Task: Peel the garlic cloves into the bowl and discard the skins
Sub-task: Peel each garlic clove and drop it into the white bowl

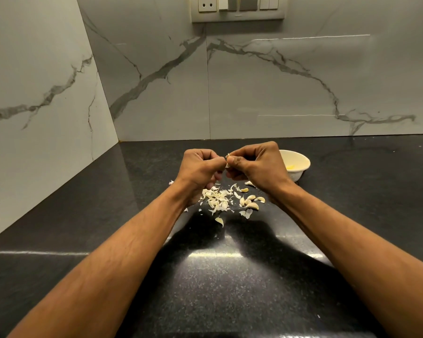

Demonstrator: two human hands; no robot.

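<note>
Both hands are raised together above the dark counter. My right hand pinches a garlic clove between thumb and fingers. My left hand has its fingers curled and pinches at the same clove's skin. Below the hands lies a heap of loose white skins. Several unpeeled cloves lie just right of that heap. A white bowl stands behind my right hand, partly hidden by it, with something pale yellow inside.
The black speckled counter runs into a corner of marble-patterned wall at the left and back. A switch and socket panel sits high on the back wall. One stray skin lies nearer me.
</note>
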